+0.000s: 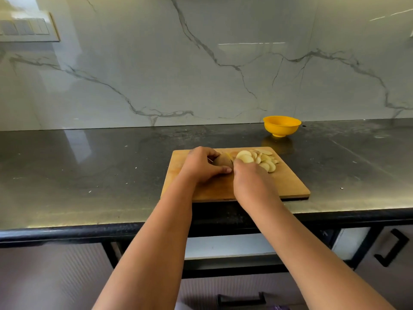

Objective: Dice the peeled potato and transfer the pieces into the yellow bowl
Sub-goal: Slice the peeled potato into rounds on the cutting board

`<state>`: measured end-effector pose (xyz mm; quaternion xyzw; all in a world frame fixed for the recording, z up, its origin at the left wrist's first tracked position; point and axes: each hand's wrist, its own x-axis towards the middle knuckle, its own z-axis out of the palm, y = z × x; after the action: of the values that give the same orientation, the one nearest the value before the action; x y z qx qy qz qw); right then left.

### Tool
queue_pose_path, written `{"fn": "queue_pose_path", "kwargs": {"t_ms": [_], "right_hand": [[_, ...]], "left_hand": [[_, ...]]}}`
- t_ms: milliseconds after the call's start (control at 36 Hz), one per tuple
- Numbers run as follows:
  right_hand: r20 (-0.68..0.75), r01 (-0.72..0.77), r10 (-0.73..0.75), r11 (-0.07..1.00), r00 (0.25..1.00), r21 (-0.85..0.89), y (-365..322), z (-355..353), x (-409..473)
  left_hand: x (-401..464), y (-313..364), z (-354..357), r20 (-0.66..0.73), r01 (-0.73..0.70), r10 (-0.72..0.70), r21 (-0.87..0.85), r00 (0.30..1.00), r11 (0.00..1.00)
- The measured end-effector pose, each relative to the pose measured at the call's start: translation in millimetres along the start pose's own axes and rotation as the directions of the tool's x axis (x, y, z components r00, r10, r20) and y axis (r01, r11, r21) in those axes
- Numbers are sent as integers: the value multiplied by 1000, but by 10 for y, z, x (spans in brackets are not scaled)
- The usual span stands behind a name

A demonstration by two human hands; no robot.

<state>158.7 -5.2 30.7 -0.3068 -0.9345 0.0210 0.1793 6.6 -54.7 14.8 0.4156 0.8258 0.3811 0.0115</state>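
Here, two hands point(225, 173), one potato point(222, 161), one yellow bowl point(281, 126), one cutting board point(288, 182)

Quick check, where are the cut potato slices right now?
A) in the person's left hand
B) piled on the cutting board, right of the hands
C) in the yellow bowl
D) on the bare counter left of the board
B: the slices lie in a pile on the cutting board, while the yellow bowl stands apart on the counter behind it.
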Motion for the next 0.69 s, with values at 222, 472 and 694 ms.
{"fn": "queue_pose_path", "kwargs": {"t_ms": [222,472,694], "right_hand": [[155,-53,52,999,986,-1,-22,13,101],[52,-46,42,997,998,61,400,19,18],[-172,10,4,997,985,82,725,15,97]], "left_hand": [[-18,-20,-1,-7,26,-27,-59,1000,998],[-5,-45,-18,28,43,-41,-62,999,997],[0,-14,-37,62,39,-38,-14,997,999]]}}
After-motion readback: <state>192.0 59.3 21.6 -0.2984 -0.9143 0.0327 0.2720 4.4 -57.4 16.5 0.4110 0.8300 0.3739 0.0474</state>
